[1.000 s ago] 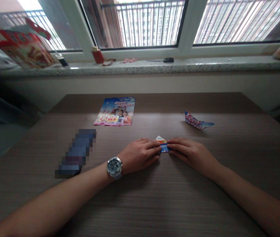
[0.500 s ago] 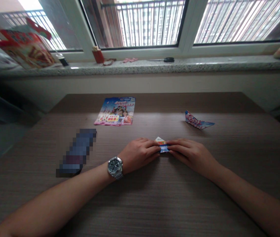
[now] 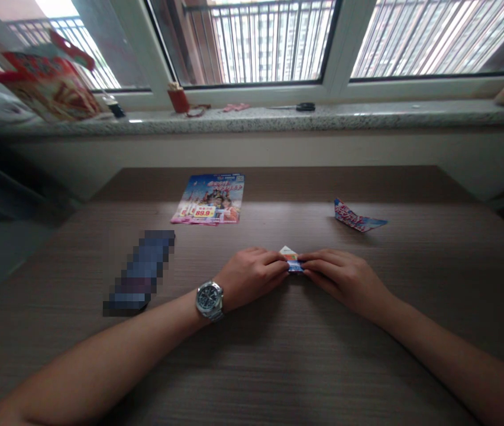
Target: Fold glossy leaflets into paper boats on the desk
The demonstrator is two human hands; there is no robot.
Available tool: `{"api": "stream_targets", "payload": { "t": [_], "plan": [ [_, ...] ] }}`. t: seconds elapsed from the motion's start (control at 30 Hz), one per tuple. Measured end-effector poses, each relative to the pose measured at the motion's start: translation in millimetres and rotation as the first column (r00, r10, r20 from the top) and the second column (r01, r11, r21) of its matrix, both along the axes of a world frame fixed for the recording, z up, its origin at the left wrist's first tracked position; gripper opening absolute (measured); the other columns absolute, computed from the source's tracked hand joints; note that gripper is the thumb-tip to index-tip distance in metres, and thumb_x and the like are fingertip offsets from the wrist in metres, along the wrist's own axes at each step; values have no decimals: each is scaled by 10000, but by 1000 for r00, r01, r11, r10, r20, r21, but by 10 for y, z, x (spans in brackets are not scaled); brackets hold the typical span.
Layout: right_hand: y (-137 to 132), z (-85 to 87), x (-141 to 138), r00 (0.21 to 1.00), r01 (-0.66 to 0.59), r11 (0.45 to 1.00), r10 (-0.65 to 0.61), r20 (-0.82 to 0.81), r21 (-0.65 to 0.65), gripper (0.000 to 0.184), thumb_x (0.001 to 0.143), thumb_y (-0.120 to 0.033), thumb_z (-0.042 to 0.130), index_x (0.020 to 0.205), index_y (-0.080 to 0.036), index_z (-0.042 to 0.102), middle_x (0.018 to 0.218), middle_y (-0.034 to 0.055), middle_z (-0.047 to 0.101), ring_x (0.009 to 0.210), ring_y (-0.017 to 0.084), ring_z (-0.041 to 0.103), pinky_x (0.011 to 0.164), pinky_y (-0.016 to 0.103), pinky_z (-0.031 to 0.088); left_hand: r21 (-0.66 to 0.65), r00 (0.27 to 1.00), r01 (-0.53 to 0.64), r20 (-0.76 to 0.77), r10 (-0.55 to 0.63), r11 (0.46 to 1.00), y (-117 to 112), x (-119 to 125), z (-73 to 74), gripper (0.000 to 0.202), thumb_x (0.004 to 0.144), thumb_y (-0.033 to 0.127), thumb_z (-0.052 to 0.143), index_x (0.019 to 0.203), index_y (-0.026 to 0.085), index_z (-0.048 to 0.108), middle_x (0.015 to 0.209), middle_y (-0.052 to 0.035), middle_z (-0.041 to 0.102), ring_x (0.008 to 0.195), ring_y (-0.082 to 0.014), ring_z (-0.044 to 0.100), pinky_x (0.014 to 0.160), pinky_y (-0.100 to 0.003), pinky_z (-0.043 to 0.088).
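Note:
A small piece of folded paper (image 3: pixel 294 264), printed blue, orange and white with a white pointed top, lies on the table between my hands. My left hand (image 3: pixel 254 275), with a metal watch (image 3: pixel 209 299) at its wrist, has its fingers closed on the paper's left side. On the right side, my right hand (image 3: pixel 345 275) pinches it too. Fingers cover both ends of the paper, so its full shape is hidden. Beyond my right hand stands a folded paper boat (image 3: pixel 358 220) with a colourful print.
Several printed flyers (image 3: pixel 212 198) lie stacked at the back left of the wooden table (image 3: pixel 252 361). A blurred-out dark phone-like object (image 3: pixel 141 272) lies left of my left arm. Scissors (image 3: pixel 305 107), a red holder (image 3: pixel 178 99) and a red bag (image 3: pixel 57 89) are on the windowsill (image 3: pixel 252 121).
Both hands stay on the folded paper, almost in place. Its visible front strip looks slightly narrower and tilted differently. The whole view has shifted very slightly.

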State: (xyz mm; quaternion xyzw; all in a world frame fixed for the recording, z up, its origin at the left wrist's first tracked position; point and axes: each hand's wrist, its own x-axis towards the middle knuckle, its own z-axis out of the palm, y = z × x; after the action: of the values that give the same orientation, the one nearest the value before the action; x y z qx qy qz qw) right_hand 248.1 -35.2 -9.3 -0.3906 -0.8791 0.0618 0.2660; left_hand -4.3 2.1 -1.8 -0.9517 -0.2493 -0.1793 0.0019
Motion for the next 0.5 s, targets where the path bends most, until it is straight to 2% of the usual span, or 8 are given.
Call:
{"api": "stream_targets", "payload": {
  "t": [0.17,0.27,0.4,0.5],
  "plan": [
    [-7,12,2,1000,-7,1000,7,2,19,245,987,-241,552,1188,-261,690,1185,75,737,1029,232,697,891,398,569,1,999,-26,26,26,1000,-10,1,-17,235,1038,304,469,1082,217,683,1066,-30,736,916,-161,713,813,-276,550],
    [-27,36,7,1000,18,997,-18,1,76,283,979,-233,566,1239,-274,670,1236,87,696,1102,252,649,943,425,539,-2,998,-59,38,59,998,-9,-1,-32,241,1038,309,463,1054,216,684,1033,-26,736,858,-151,712,747,-257,541],
    [-77,68,7,995,92,976,-99,25,198,280,949,-253,619,1216,-248,700,1063,113,689,983,265,617,875,424,532,-27,994,-90,62,91,996,-7,0,-35,247,1037,319,464,1040,213,687,1008,-26,730,838,-146,710,706,-242,534],
    [-106,63,-6,995,36,977,-55,85,209,265,959,-259,605,1204,-231,701,910,83,700,820,233,600,754,383,512,-61,989,-112,92,117,992,-10,4,-26,258,1036,320,462,1005,208,693,975,-34,723,814,-137,707,719,-235,541]
  ]
}}
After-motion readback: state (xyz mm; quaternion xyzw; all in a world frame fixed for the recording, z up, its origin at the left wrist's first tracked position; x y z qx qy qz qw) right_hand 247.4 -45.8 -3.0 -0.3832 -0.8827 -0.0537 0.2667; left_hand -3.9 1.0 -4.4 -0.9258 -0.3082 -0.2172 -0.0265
